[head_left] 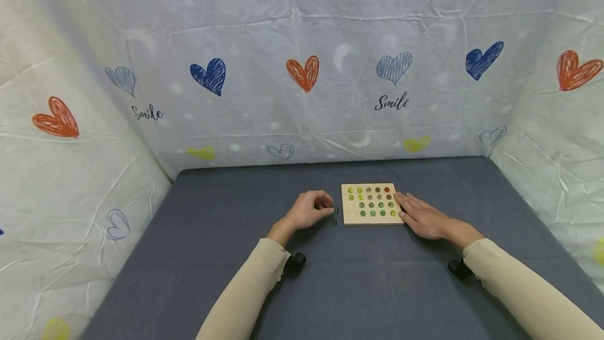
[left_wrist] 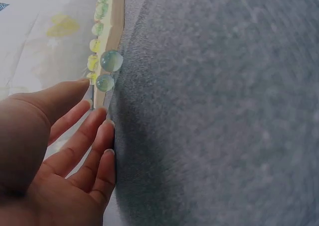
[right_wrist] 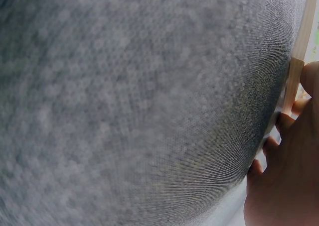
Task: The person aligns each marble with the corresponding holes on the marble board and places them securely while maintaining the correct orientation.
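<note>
A pale wooden board (head_left: 347, 219) carries rows of glass marbles in yellow, green, brown and red, with bare spots at its lower left. Just left of it on the cloth lie two loose dark-green marbles, the farther marble (head_left: 336, 211) and the nearer marble (head_left: 334, 222). My left hand (head_left: 310, 209) reaches to the farther one, thumb and fingers spread apart. In the left wrist view both clear greenish marbles (left_wrist: 111, 60) show just past the thumb tip, with nothing gripped. My right hand (head_left: 424, 219) rests its fingers and thumb along the board's right edge.
A dark grey cloth (head_left: 377, 287) covers the table. White curtains (head_left: 255, 114) printed with hearts and "Smile" enclose its back and sides. A black band (head_left: 295, 262) sits at each wrist, below the beige sleeves.
</note>
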`<state>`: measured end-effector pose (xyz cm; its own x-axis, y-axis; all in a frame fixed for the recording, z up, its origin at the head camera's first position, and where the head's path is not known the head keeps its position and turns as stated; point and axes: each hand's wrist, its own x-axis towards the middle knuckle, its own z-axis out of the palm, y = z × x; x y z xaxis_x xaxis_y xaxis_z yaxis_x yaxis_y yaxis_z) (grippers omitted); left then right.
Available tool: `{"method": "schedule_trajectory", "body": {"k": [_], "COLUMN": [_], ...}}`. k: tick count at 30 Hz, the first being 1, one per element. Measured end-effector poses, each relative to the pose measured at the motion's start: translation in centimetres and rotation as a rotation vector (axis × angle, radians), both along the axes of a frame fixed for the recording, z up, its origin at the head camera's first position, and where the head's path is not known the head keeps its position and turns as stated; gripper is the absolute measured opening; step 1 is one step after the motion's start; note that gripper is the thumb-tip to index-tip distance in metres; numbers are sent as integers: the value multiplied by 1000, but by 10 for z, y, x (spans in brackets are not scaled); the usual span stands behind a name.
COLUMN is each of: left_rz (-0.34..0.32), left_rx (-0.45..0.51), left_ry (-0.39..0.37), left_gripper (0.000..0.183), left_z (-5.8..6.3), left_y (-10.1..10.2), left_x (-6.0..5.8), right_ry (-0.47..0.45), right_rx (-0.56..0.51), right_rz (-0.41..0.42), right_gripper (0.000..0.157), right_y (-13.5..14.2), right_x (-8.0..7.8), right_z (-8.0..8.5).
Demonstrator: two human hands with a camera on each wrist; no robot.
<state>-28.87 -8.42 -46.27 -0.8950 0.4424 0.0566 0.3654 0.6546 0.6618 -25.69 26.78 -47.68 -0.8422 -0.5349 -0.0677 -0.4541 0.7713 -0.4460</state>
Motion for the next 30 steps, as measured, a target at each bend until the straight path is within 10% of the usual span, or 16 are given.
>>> {"method": "schedule_trajectory", "body": {"k": [30], "left_rz": [37], "left_rx": [-28], "left_ry": [-34], "left_gripper": [16], "left_z": [-3], "left_y": [14], "left_x": [-3], "right_ry": [-7], "right_rx": [41], "right_rz": [-11], "right_gripper": [65], "right_y": [2], "right_x": [-3], "right_z": [-5]}}
